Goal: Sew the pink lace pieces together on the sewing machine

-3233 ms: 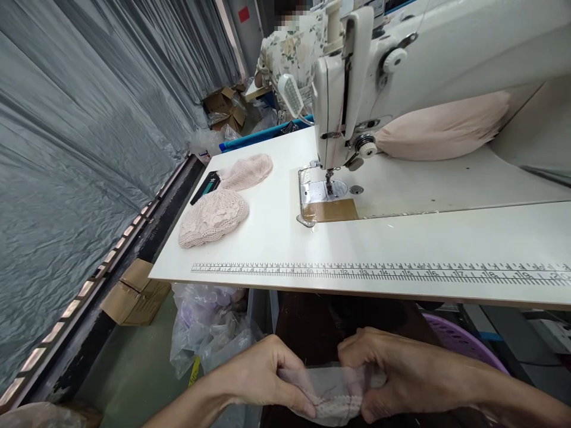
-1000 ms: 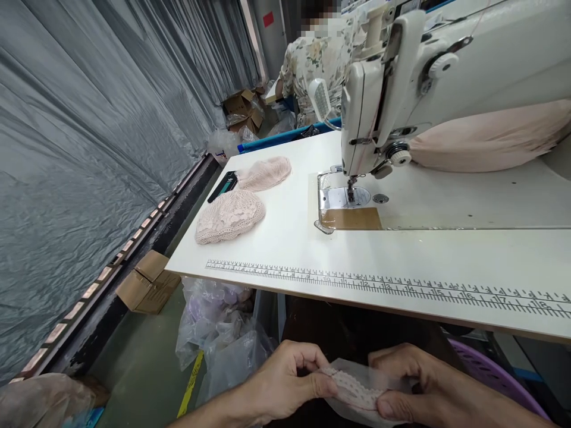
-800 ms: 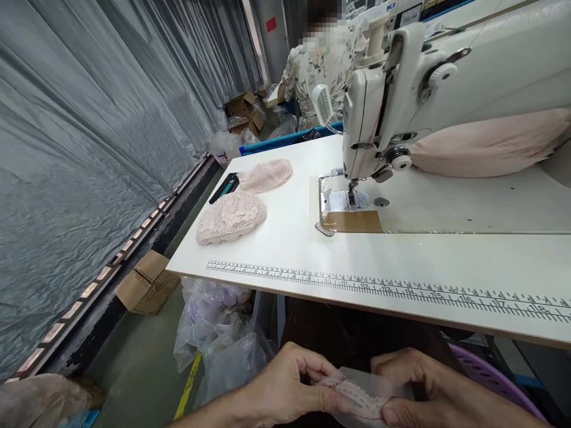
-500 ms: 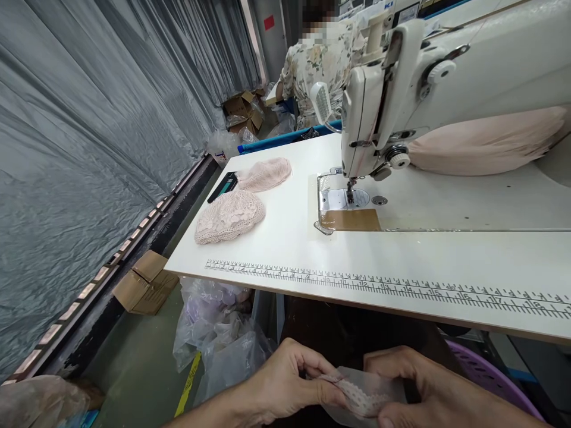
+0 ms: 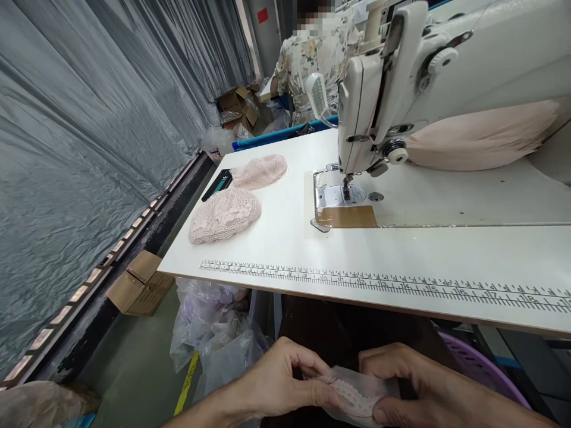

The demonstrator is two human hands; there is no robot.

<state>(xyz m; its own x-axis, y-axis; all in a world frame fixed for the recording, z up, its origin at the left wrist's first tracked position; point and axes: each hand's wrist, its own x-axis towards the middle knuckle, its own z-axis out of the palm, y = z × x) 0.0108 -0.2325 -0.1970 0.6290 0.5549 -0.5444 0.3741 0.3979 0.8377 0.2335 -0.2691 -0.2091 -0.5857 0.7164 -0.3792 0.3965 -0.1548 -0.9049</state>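
Below the table's front edge, my left hand and my right hand both pinch a small piece of pale pink lace and sheer fabric between thumb and fingers. The piece lies stretched between the two hands over my lap. On the white sewing table stands a white sewing machine, with its needle and presser foot over the metal plate. Two finished pink lace pieces rest at the table's left: the near lace piece and the far lace piece.
A printed ruler runs along the table's front edge. A black phone-like object lies by the lace. Pink folded fabric sits under the machine arm. Plastic bags, a cardboard box and a purple basket are below. A person in a floral top works behind.
My fingers have shifted slightly along the lace piece, still holding it between both hands. The view has drifted a little; nothing on the table has moved.
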